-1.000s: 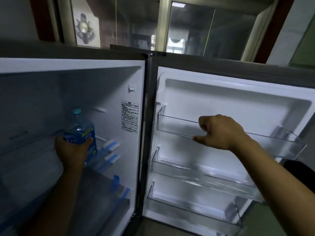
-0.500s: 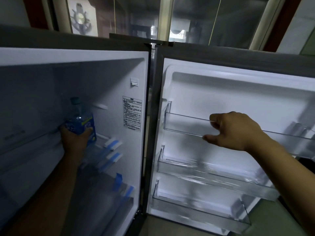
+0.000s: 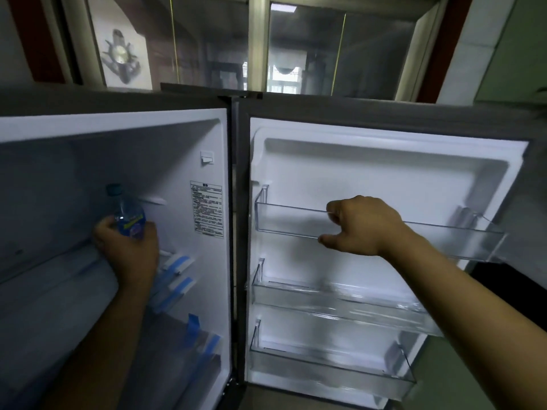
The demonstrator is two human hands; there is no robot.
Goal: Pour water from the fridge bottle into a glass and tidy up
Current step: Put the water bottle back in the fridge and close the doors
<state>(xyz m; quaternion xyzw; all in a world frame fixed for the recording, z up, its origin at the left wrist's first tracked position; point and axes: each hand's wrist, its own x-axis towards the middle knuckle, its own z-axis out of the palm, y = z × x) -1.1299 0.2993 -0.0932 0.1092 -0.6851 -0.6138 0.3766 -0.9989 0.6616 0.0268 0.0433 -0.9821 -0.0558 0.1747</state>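
— Any writing legible in there?
— A white sticker (image 3: 206, 209) on the fridge's inner side wall (image 3: 183, 161) carries rows of small print, too fine to read.
— And the bottle (image 3: 127, 214)?
— Its blue label (image 3: 132, 227) bears a yellow band, perhaps lettering; illegible.

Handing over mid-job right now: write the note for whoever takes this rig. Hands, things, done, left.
Left-hand grip: wrapped round the bottle, which is upright and capped inside the open fridge.
Right-hand grip: fingers hooked over the rim of the top door shelf on the open door.
Done: fridge open, bottle in hand.
Left: no glass in view, so pouring cannot be confirmed; door not yet closed.
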